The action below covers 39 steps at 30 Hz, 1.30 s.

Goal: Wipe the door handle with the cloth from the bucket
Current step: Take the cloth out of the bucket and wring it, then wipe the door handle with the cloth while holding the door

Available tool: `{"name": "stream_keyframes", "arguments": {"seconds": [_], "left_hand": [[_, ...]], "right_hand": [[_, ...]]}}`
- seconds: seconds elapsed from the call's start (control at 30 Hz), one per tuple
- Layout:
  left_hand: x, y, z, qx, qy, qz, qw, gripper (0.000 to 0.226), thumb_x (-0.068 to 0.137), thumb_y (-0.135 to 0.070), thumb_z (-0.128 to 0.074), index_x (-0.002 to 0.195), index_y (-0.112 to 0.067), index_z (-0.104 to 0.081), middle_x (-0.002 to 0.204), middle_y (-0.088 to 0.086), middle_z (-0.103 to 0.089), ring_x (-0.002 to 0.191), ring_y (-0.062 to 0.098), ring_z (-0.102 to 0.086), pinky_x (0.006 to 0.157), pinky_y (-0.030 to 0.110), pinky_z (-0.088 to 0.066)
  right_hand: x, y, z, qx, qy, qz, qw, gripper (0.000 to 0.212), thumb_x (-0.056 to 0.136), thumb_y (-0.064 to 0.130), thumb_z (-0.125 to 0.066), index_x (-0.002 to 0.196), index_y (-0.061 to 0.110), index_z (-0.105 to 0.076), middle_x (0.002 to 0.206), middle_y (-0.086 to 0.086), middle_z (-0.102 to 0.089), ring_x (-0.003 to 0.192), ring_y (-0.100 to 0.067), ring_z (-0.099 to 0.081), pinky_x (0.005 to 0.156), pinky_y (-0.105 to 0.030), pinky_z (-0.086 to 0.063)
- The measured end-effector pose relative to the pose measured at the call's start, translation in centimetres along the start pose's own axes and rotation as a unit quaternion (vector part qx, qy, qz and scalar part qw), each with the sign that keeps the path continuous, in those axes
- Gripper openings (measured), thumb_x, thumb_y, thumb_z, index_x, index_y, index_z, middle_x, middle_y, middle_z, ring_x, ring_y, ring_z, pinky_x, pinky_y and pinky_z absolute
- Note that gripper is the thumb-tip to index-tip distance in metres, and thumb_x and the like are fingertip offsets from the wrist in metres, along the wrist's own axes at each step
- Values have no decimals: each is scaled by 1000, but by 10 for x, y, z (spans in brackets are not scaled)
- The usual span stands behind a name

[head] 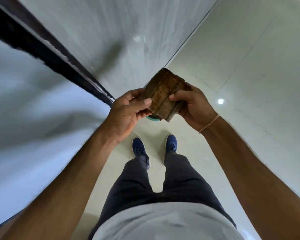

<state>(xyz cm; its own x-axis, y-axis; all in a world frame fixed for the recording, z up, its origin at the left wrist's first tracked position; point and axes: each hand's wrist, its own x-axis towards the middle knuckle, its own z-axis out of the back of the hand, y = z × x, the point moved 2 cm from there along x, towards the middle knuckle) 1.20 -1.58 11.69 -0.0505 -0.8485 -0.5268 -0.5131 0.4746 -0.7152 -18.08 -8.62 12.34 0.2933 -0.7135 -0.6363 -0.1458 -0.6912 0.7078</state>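
A folded brown cloth (164, 94) is held up at chest height between both hands. My left hand (126, 111) pinches its left edge with thumb and fingers. My right hand (190, 104) grips its right side. Just below the cloth, a sliver of a teal bucket rim (152, 118) shows on the floor; the cloth and hands hide the rest. No door handle is visible in this view.
A dark door frame edge (50, 51) runs diagonally on the left, with a pale door or wall panel (111, 32) beyond it. My feet in blue shoes (139, 148) stand on glossy cream floor tiles (249, 84).
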Motion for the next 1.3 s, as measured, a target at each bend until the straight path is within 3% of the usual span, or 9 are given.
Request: {"name": "stream_keyframes", "arguments": {"seconds": [0.2, 0.33, 0.47, 0.6, 0.77, 0.93, 1.07, 1.23, 1.3], "left_hand": [[-66, -23, 6, -73, -83, -63, 992, 59, 88, -4, -74, 142, 8, -55, 126, 18, -70, 115, 29, -70, 88, 32, -62], [-115, -24, 10, -135, -140, -109, 975, 42, 92, -22, -73, 131, -7, -66, 118, 15, -71, 108, 28, -67, 90, 36, -57], [-181, -4, 15, -134, -206, -136, 960, 34, 97, -25, -73, 126, -7, -68, 121, 15, -72, 114, 28, -70, 100, 40, -60], [-262, 17, 40, -147, -356, -208, 899, 21, 97, -15, -72, 117, -7, -73, 117, 12, -79, 113, 30, -75, 92, 40, -64], [-375, 43, 78, -219, -467, -298, 803, 22, 90, -22, -79, 110, -13, -77, 117, 13, -77, 112, 30, -74, 93, 47, -61], [-462, 68, 115, -307, -477, -361, 740, 57, 93, -28, -79, 140, 1, -62, 130, 15, -70, 118, 25, -70, 91, 35, -62], [-509, 84, 150, -313, -488, -347, 737, 47, 85, -20, -78, 130, -9, -69, 124, 14, -76, 106, 25, -77, 81, 33, -64], [-574, 84, 215, -264, -497, -354, 747, 50, 85, -15, -79, 133, -5, -66, 128, 19, -74, 113, 32, -75, 100, 50, -60], [-598, 78, 239, -246, -496, -344, 758, 38, 92, -9, -75, 130, -5, -66, 122, 15, -76, 110, 29, -75, 97, 48, -62]], "right_hand": [[-56, 15, -43, -31, 51, 24, 998, 58, 75, 8, -74, 129, -7, -61, 104, -16, -70, 97, -32, -70, 89, -46, -61], [-75, 7, -77, -65, 126, 18, 990, 39, 80, -2, -77, 116, 1, -64, 107, -20, -70, 102, -39, -68, 99, -55, -56], [-97, -18, -122, -87, 240, -22, 967, 39, 90, -10, -67, 128, -3, -63, 123, -21, -75, 110, -37, -74, 89, -42, -63], [-129, -55, -176, -172, 325, -42, 929, 46, 90, -5, -72, 134, -2, -63, 130, -22, -72, 119, -41, -71, 100, -51, -59], [-188, -110, -252, -263, 410, -53, 872, 31, 96, 12, -71, 127, 5, -69, 124, -15, -76, 112, -39, -74, 90, -49, -63], [-243, -169, -317, -281, 462, -37, 840, 22, 93, -1, -72, 112, 2, -61, 111, -20, -72, 106, -41, -74, 88, -52, -63], [-278, -220, -364, -308, 465, -17, 830, 25, 91, 0, -75, 110, 2, -59, 116, -26, -69, 109, -45, -73, 93, -59, -62], [-315, -268, -418, -340, 462, 27, 818, 46, 80, 7, -86, 115, 6, -55, 126, -28, -63, 112, -45, -70, 90, -57, -63], [-328, -281, -440, -366, 462, 68, 805, 46, 83, 3, -85, 118, 6, -54, 124, -26, -64, 110, -42, -71, 90, -54, -64]]}}
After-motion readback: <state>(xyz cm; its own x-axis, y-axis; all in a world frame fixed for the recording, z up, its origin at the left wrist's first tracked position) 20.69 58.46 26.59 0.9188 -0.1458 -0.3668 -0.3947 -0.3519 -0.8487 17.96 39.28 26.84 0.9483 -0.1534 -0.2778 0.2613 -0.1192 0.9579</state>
